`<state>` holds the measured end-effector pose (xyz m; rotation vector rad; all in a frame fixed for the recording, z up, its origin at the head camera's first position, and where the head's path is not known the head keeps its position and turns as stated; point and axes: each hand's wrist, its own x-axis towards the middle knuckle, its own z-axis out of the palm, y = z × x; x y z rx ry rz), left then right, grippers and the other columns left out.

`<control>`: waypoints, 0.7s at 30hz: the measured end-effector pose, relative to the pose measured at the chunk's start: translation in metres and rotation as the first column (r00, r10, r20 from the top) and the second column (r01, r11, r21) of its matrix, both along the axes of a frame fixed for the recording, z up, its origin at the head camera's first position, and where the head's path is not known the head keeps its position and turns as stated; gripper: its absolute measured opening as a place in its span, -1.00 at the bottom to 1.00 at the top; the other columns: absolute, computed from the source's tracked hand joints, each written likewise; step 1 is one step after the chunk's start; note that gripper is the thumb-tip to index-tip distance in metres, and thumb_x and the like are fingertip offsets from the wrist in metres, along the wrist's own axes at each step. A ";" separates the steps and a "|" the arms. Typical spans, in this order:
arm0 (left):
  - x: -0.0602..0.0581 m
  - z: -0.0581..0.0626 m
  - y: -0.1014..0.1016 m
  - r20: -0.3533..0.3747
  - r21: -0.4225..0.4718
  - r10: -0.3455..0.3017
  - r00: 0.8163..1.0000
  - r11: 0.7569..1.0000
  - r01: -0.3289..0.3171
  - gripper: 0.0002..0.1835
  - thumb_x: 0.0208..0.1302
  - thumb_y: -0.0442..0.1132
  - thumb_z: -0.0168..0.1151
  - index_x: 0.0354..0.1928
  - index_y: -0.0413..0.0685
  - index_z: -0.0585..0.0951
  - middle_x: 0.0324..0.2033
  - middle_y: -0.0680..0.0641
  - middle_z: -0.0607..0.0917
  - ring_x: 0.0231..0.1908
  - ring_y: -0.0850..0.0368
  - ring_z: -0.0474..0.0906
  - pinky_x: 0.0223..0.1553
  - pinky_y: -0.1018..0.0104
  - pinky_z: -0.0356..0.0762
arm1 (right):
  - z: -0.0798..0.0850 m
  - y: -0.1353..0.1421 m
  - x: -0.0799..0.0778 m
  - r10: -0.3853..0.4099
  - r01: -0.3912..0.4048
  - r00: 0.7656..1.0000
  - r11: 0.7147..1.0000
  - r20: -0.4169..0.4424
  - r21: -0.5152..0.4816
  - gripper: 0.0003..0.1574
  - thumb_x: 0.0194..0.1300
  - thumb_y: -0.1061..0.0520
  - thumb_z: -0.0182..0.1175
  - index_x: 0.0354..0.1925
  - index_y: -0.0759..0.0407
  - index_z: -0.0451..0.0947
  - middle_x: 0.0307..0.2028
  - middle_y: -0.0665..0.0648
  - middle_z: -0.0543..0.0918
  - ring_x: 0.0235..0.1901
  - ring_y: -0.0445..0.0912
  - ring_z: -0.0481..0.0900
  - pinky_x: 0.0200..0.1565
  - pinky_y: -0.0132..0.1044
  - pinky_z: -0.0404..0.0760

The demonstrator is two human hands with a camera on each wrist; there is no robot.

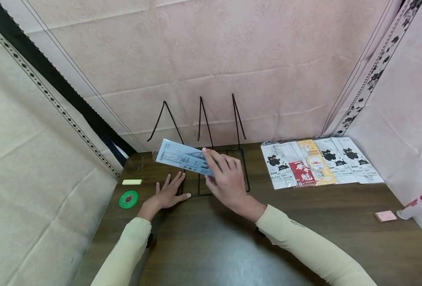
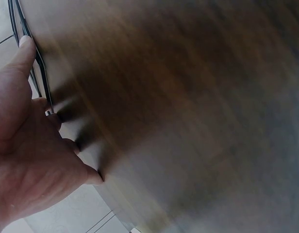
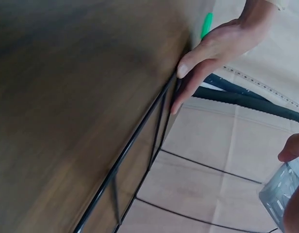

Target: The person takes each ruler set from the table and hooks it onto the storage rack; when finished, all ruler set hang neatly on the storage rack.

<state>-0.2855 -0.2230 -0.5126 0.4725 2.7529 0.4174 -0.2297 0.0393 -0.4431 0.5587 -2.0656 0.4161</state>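
Observation:
My right hand (image 1: 229,180) pinches one end of a flat blue ruler packet (image 1: 182,157) marked "20", holding it tilted above a black wire rack (image 1: 245,171). In the right wrist view, only a clear corner of the packet (image 3: 280,191) shows beside the fingers. My left hand (image 1: 168,194) lies with its fingers spread at the rack's front left corner. Its thumb touches the wire in the left wrist view, while the other fingertips meet the table. Three bent wire prongs rise at the rack's back.
Several overlapping ruler set packets (image 1: 316,163) lie at the back right. A green tape roll (image 1: 128,199) and a pale yellow strip (image 1: 132,182) are at the left. Far right are a pink eraser-like block (image 1: 386,216) and a red-capped glue bottle (image 1: 416,204). Cloth curtains (image 1: 211,51) surround the table.

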 end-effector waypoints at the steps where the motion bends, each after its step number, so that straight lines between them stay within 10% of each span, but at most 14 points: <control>1: 0.000 0.000 0.000 0.002 0.002 0.000 1.000 1.000 0.000 -0.07 0.30 0.33 0.01 0.54 0.26 -0.18 0.55 0.03 -0.23 0.51 -0.25 -0.43 0.26 -0.54 -0.46 | 0.001 -0.003 0.001 0.003 -0.003 1.000 1.000 -0.003 -0.008 0.06 0.07 0.02 0.34 0.48 -0.09 0.10 0.32 0.02 0.40 0.03 0.01 0.43 -0.05 -0.10 0.38; 21: 0.000 0.001 0.000 0.004 0.008 0.005 1.000 1.000 -0.005 -0.07 0.28 0.38 -0.02 0.54 0.29 -0.17 0.55 0.06 -0.23 0.51 -0.25 -0.43 0.26 -0.55 -0.46 | 0.015 -0.027 0.004 -0.043 0.045 0.998 0.997 0.041 -0.056 0.11 0.06 -0.07 0.33 0.50 -0.08 0.06 0.32 0.04 0.38 -0.13 -0.02 0.40 -0.20 -0.18 0.33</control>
